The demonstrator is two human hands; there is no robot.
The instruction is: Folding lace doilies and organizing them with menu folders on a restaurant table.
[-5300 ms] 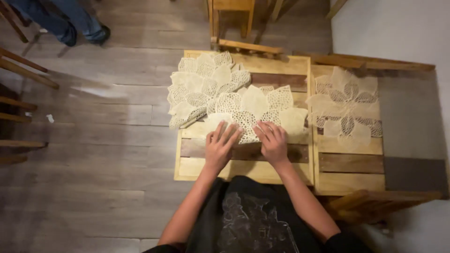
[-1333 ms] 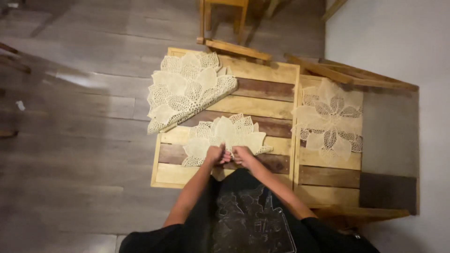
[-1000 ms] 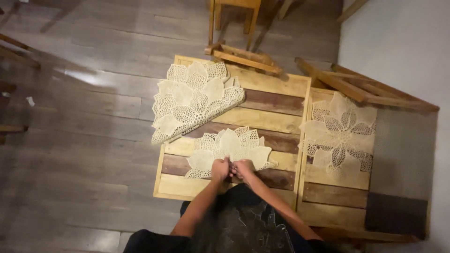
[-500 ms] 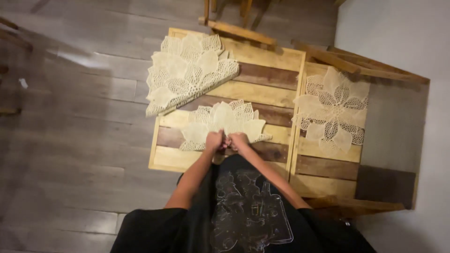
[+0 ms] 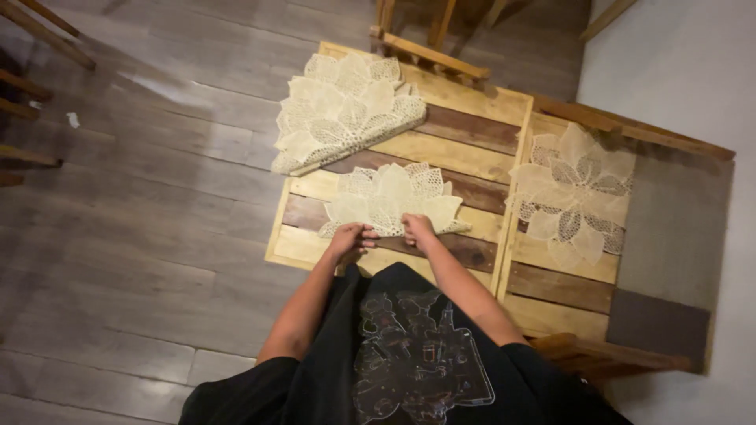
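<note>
Nearest the camera, the person in a black printed top stands at the near edge of the wooden slatted pallet surface (image 5: pixel 465 153), both arms reaching forward. The left hand (image 5: pixel 352 237) and the right hand (image 5: pixel 417 229) sit close together on the straight near edge of the cream, leaf-patterned lace placemat folded into a half-round (image 5: pixel 391 200); the grip of each hand looks pinched on that fold edge, fingers curled over it, though how firmly they clench is hard to tell from above. This mat lies flat on the near planks, its scalloped curve pointing away from the person, so the fold itself seems made and only the pressing or evening of the edge looks unfinished. Further back, toward the far left corner, a stack of folded cream lace placemats (image 5: pixel 340 112) lies at a slant, partly overhanging the left edge, which I judge to be the finished share. To the right, on the adjoining panel of planks, one open cream lace placemat with a large leaf pattern (image 5: pixel 573 193) lies fully spread and unfolded, apparently what is left. The surface is built of light and dark boards with gaps between them. Beyond it stand wooden chair frames (image 5: pixel 429 43); grey wood-plank flooring (image 5: pixel 142 205) runs to the left, and a pale wall (image 5: pixel 677 71) rises at the right.
</note>
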